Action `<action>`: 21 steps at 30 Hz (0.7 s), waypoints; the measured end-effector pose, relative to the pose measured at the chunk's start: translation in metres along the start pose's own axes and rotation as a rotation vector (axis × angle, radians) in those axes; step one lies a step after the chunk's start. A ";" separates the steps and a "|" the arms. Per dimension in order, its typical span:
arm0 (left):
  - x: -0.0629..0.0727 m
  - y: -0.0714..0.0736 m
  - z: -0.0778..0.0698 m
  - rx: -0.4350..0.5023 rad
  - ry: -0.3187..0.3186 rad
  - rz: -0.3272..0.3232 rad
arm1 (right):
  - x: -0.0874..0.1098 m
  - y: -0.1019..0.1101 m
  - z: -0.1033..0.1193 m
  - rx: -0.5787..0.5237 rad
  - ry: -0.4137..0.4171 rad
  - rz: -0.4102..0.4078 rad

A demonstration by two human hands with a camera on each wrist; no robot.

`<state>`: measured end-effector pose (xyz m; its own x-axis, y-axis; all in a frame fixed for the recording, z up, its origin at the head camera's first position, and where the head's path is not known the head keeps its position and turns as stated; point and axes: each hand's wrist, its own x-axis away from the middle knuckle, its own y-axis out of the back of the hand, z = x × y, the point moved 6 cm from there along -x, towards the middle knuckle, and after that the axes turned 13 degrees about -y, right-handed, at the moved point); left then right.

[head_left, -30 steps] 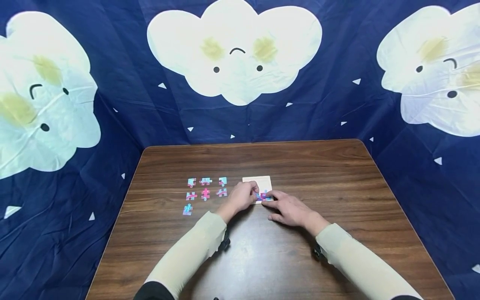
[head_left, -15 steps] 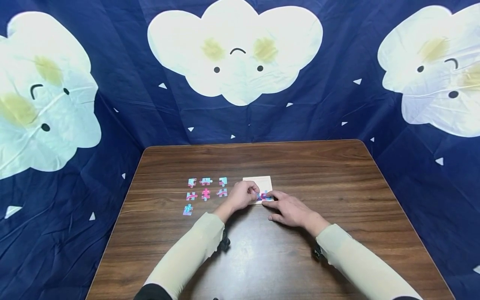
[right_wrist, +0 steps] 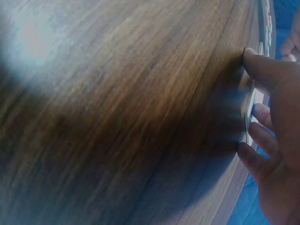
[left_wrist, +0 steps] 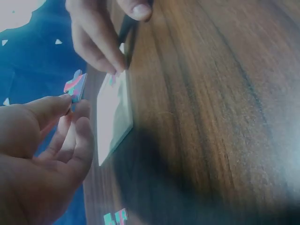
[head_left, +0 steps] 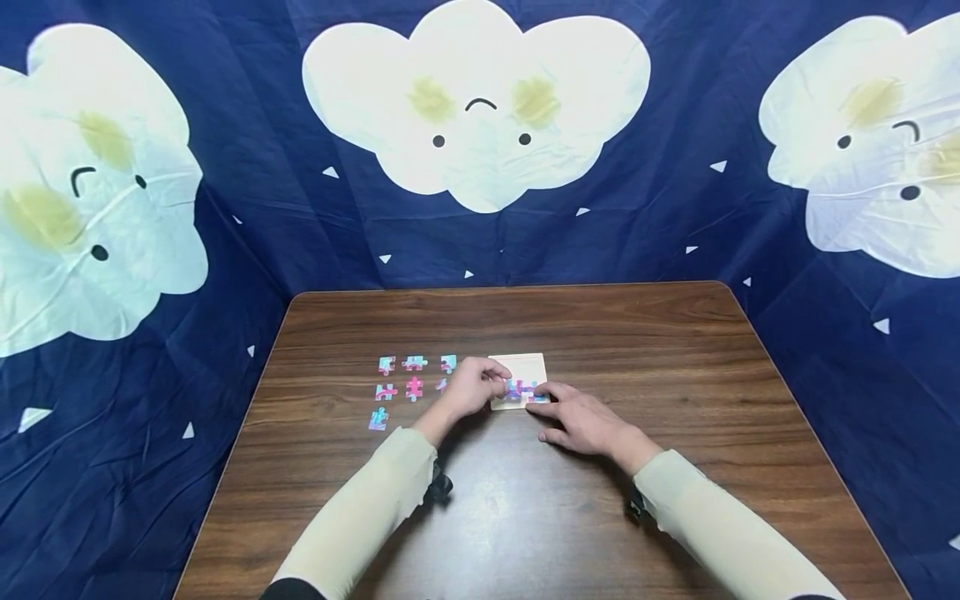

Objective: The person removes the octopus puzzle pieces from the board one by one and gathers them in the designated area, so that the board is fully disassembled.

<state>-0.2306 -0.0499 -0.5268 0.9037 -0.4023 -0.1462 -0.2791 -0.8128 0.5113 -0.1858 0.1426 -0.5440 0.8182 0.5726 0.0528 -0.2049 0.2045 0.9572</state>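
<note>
My left hand (head_left: 468,390) pinches a jigsaw puzzle piece (left_wrist: 75,87) between thumb and fingertip, pink and blue with a rounded tab. In the left wrist view the piece is raised above the white puzzle tray (left_wrist: 112,122). Fingers of my right hand (head_left: 585,419) rest, extended, at the tray's right edge, and the thumb lies near the tabletop. Inside the tray, at its lower right, a blue and purple puzzle piece (head_left: 538,399) shows partly beneath those fingertips. The upper part of the tray shows its pale bare bottom.
Left of the tray, several loose puzzle pieces (head_left: 414,388) lie in rough rows on the brown wooden table (head_left: 637,333). My left hand partly covers one of them. A dark blue cloth (head_left: 247,208) with white clouds hangs behind and beside the table.
My left hand has lifted slightly and shifted left, away from the tray's lower row, with the puzzle piece between its fingers. My right hand has stayed put.
</note>
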 end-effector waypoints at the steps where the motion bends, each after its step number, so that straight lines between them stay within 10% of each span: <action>1: 0.002 0.002 -0.001 0.022 -0.003 -0.005 | 0.000 0.000 0.000 -0.001 -0.001 0.003; 21: 0.049 0.045 0.025 0.178 0.111 -0.186 | -0.001 -0.004 -0.003 -0.013 -0.029 0.020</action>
<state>-0.2066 -0.1165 -0.5324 0.9721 -0.1984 -0.1252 -0.1485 -0.9336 0.3260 -0.1873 0.1440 -0.5488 0.8292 0.5532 0.0801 -0.2280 0.2039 0.9521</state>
